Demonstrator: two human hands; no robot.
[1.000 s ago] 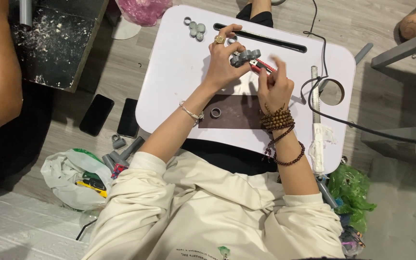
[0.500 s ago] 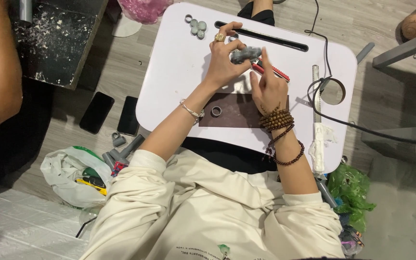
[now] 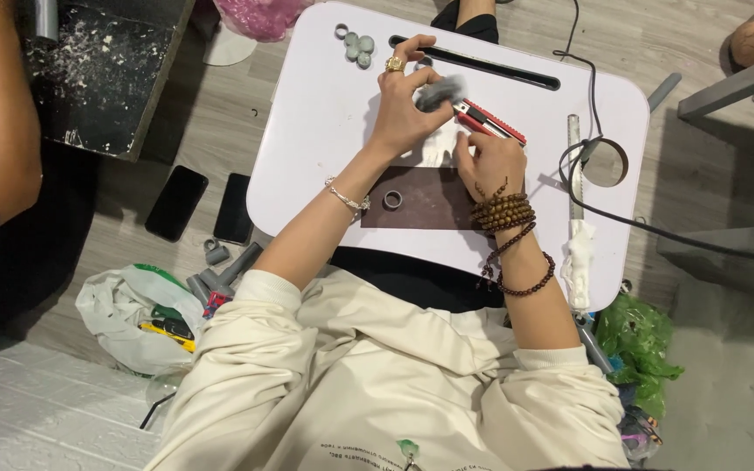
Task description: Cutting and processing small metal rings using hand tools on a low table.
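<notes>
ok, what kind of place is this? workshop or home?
Probably a home floor used as a makeshift craft spot: a white lap table on grey plank flooring, two black phones on the floor, and a white plastic bag of tools beside the seated person.

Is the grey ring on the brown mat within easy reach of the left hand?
Probably yes: the grey ring lies uncovered on the brown mat, beside the left forearm, though the left hand is holding a grey piece.

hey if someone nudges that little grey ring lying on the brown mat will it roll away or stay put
The grey ring lies flat on the brown mat, so it would probably slide, not roll. It looks small and likely light. The matte mat may grip it somewhat.
</notes>
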